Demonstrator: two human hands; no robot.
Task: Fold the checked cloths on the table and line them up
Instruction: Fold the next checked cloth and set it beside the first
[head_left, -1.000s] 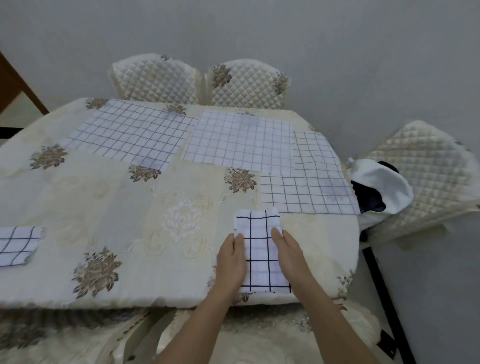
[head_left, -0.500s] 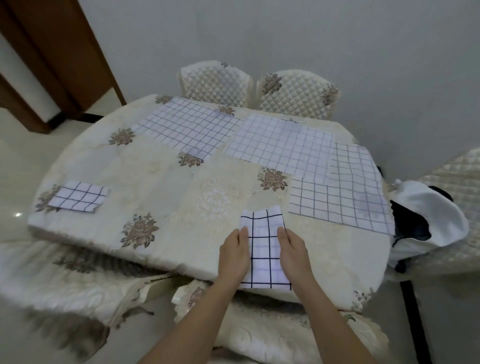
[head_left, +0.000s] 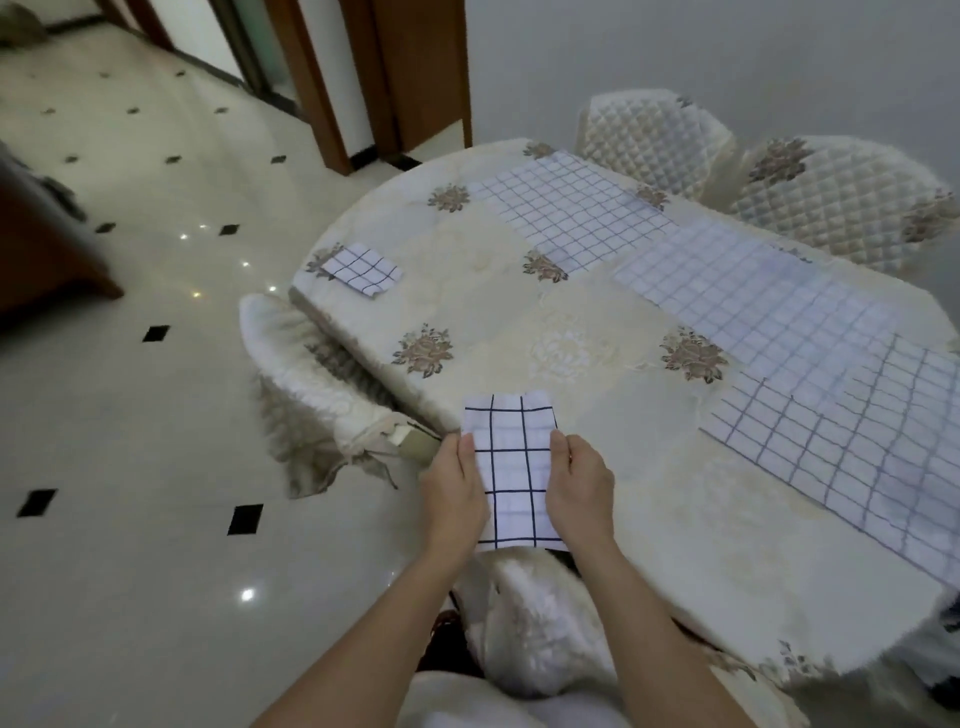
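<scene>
Folded checked cloth sits between my two hands at the near edge of the worktop; my left hand and right hand each pinch a long side. I see another folded cloth at the far left corner, and three unfolded cloths along the right side.

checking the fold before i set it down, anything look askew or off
The folded cloth between the left hand and right hand has an uneven far edge, with layers not meeting flush. It also overhangs the table edge.
</scene>
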